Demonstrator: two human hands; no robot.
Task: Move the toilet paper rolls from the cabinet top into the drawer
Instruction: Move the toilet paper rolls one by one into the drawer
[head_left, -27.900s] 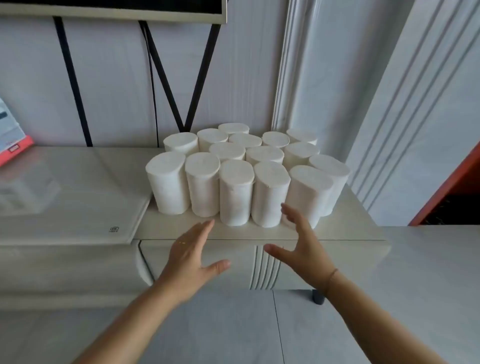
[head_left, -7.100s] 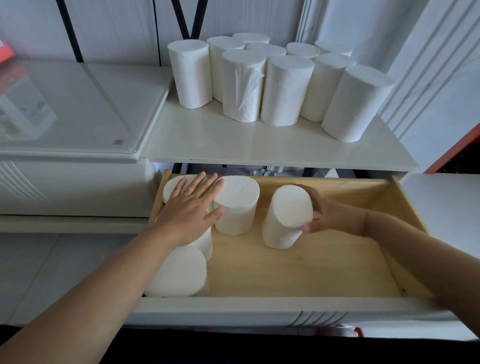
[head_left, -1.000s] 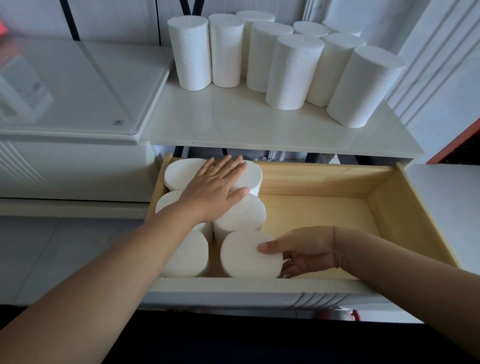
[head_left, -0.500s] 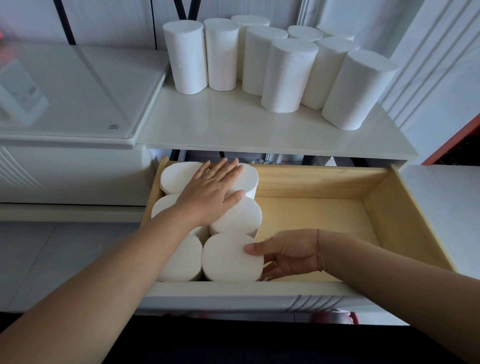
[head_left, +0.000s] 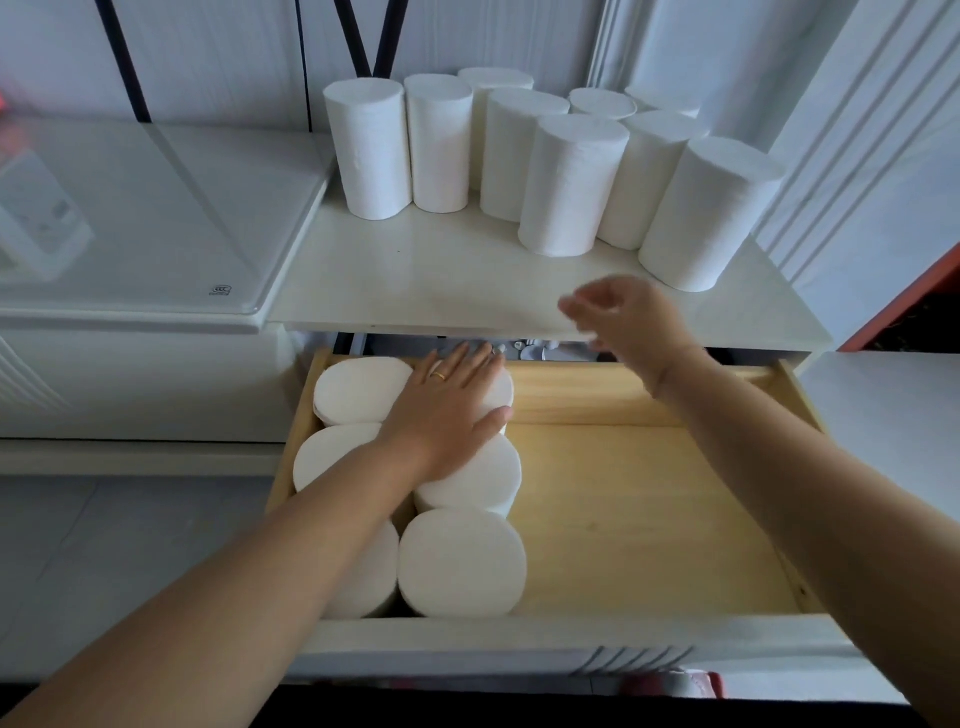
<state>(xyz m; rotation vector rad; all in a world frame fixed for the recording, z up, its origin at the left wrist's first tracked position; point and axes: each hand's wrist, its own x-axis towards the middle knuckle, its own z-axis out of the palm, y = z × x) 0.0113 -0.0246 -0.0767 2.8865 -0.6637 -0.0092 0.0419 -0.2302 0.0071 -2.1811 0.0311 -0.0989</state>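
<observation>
Several white toilet paper rolls (head_left: 569, 182) stand upright at the back of the white cabinet top (head_left: 441, 280). Below it the wooden drawer (head_left: 649, 499) is pulled out, and several rolls (head_left: 462, 561) stand packed in two columns along its left side. My left hand (head_left: 447, 410) lies flat, fingers spread, on the tops of the rear drawer rolls. My right hand (head_left: 623, 317) is raised over the cabinet's front edge, blurred, fingers loosely apart and holding nothing, a short way in front of the nearest standing rolls.
A lower white unit with a glass top (head_left: 156, 218) adjoins the cabinet on the left. A white panelled wall (head_left: 857, 130) rises close on the right, with an orange edge (head_left: 904, 296) beside it. The drawer's right half shows bare wood.
My right hand has left the front roll in the drawer and risen up to the cabinet top's front edge. My left hand stays on the rear drawer rolls.
</observation>
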